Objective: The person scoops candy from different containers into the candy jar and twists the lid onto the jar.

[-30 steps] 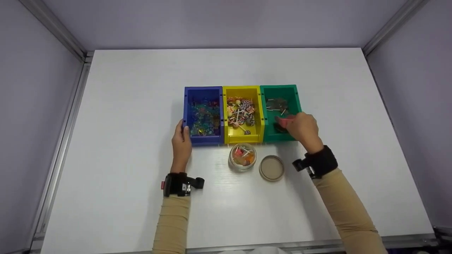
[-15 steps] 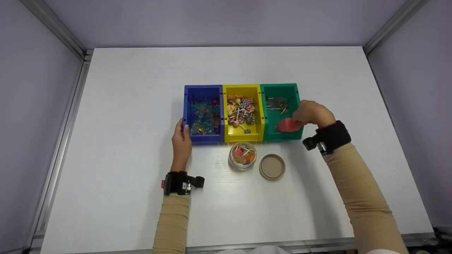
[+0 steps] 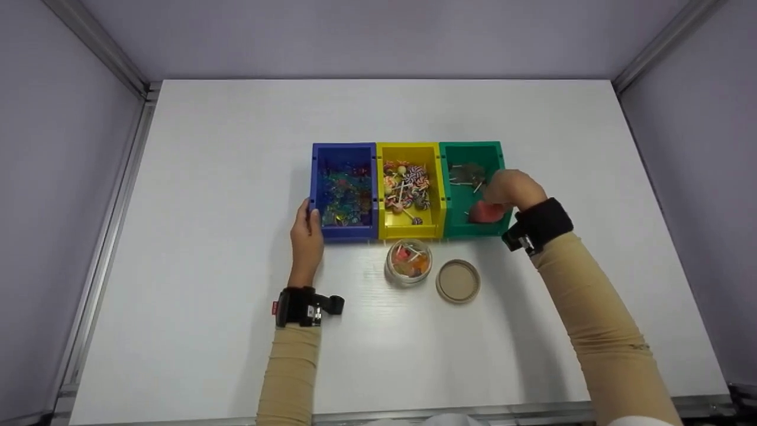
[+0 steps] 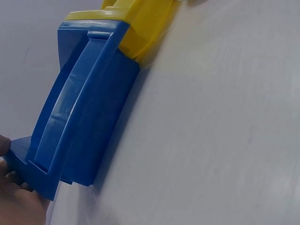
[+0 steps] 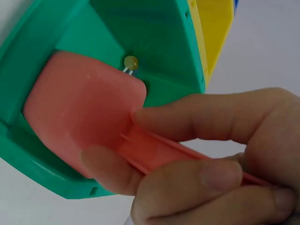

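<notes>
My right hand point(image 3: 513, 188) grips a pink scoop point(image 3: 487, 212) by its handle inside the green bin point(image 3: 478, 229). In the right wrist view nothing lies in the part of the scoop's bowl point(image 5: 89, 103) that shows, and a small yellowish lollipop point(image 5: 131, 63) is beyond its edge. More small lollipops point(image 3: 467, 174) lie at the back of that bin. On the other side, my left hand point(image 3: 306, 245) holds the left wall of the blue bin point(image 3: 345, 233), its thumb over the rim. Between them stands the yellow bin point(image 3: 411, 232), holding striped lollipops point(image 3: 414, 177).
In front of the yellow bin stands a clear jar point(image 3: 408, 263) with colourful candies and white sticks in it. A round beige lid point(image 3: 458, 281) lies to its right on the white table point(image 3: 378, 355). Clear coloured pieces point(image 3: 346, 195) fill the blue bin's bottom.
My right hand has lifted and shifted slightly right and away from me, then a little back left. The scoop has tilted so more of its bowl shows. My left hand keeps its hold.
</notes>
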Available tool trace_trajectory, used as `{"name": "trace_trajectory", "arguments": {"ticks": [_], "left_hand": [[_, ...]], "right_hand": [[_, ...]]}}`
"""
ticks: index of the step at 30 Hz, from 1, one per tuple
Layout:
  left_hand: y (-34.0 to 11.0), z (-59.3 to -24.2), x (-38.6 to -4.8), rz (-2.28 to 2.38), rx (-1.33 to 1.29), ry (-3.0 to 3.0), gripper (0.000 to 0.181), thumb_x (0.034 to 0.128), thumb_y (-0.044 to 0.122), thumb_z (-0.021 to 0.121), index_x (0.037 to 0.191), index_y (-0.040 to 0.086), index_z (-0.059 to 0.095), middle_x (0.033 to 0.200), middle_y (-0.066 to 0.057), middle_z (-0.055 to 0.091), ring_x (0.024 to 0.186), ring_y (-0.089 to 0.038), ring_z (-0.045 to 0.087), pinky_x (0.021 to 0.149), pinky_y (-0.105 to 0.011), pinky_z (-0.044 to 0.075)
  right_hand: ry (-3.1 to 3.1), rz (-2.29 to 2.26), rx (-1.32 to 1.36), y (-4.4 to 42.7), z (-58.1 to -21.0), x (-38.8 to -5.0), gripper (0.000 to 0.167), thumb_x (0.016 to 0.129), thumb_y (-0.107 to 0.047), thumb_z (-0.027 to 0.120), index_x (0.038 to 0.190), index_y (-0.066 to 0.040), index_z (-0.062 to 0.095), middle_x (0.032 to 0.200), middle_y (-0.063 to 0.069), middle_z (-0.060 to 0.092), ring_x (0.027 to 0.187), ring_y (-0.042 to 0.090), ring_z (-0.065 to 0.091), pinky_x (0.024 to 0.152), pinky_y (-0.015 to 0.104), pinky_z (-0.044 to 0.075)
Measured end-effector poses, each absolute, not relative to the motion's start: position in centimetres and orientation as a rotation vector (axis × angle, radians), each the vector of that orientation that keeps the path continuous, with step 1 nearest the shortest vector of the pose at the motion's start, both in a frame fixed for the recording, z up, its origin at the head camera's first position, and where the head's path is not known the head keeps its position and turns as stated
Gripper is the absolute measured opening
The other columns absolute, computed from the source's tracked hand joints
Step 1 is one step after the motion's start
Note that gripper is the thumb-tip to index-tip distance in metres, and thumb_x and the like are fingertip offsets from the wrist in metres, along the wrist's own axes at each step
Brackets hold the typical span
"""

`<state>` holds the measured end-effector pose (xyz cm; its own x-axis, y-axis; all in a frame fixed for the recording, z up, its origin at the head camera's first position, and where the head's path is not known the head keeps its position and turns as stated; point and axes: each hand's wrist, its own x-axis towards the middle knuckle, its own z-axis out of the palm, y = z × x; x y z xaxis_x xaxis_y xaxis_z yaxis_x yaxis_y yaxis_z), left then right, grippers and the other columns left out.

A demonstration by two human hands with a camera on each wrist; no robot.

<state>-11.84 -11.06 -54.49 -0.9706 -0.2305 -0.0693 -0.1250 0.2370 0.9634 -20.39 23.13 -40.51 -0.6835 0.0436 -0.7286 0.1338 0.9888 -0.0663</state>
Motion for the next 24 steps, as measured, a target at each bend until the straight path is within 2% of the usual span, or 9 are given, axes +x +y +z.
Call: {"name": "trace_trajectory", "arguments": {"ticks": [4, 9, 11, 14, 18, 24], "left_hand": [[-11.0, -54.4, -11.8, -1.847, 0.348, -2.398, 0.046, 0.1051, 0.015, 0.037, 0.146, -0.005, 0.034, 0.150, -0.024, 0.040, 0.144, -0.034, 0.036, 0.120, -0.045, 0.033], [-10.9, -54.3, -11.8, -1.841, 0.329, -2.399, 0.046, 0.1051, 0.015, 0.037, 0.145, -0.006, 0.034, 0.150, -0.026, 0.040, 0.143, -0.035, 0.036, 0.120, -0.046, 0.033], [-11.0, -54.3, -11.8, -1.839, 0.323, -2.402, 0.046, 0.1051, 0.015, 0.037, 0.146, -0.007, 0.033, 0.149, -0.026, 0.040, 0.143, -0.036, 0.037, 0.119, -0.047, 0.033], [-11.0, -54.4, -11.8, -1.840, 0.318, -2.406, 0.046, 0.1053, 0.015, 0.036, 0.146, -0.007, 0.032, 0.150, -0.026, 0.040, 0.143, -0.036, 0.037, 0.119, -0.047, 0.033], [-11.1, -54.5, -11.9, -1.853, 0.304, -2.399, 0.046, 0.1052, 0.014, 0.036, 0.145, -0.007, 0.033, 0.149, -0.026, 0.040, 0.143, -0.035, 0.037, 0.120, -0.047, 0.032], [-11.2, -54.4, -11.9, -1.885, 0.313, -2.388, 0.046, 0.1051, 0.014, 0.036, 0.146, -0.006, 0.032, 0.150, -0.026, 0.040, 0.143, -0.035, 0.037, 0.119, -0.047, 0.034]], "right_hand": [[2.408, -0.127, 0.127, 22.9, -40.5, -19.2, 0.018, 0.084, -0.013, 0.046, 0.067, -0.008, 0.049, 0.069, 0.003, 0.042, 0.067, 0.018, 0.042, 0.055, 0.027, 0.036], [2.491, -0.147, 0.163, 22.9, -40.7, -18.1, 0.028, 0.088, -0.028, 0.057, 0.072, -0.005, 0.052, 0.078, 0.009, 0.045, 0.071, 0.021, 0.042, 0.056, 0.030, 0.037], [2.505, -0.159, 0.175, 22.9, -40.8, -17.8, 0.034, 0.087, -0.033, 0.059, 0.080, 0.000, 0.056, 0.082, 0.012, 0.046, 0.072, 0.022, 0.042, 0.055, 0.030, 0.037], [2.523, -0.165, 0.193, 23.0, -41.2, -17.5, 0.051, 0.085, -0.042, 0.061, 0.097, 0.008, 0.062, 0.087, 0.014, 0.049, 0.075, 0.022, 0.043, 0.057, 0.031, 0.041], [2.542, -0.198, 0.224, 23.1, -41.6, -17.3, 0.067, 0.085, -0.048, 0.061, 0.114, 0.013, 0.060, 0.095, 0.018, 0.056, 0.078, 0.024, 0.047, 0.063, 0.035, 0.048], [2.577, -0.248, 0.268, 23.2, -42.2, -17.0, 0.067, 0.088, -0.050, 0.059, 0.114, 0.012, 0.060, 0.092, 0.016, 0.054, 0.078, 0.024, 0.049, 0.060, 0.031, 0.045]]}}
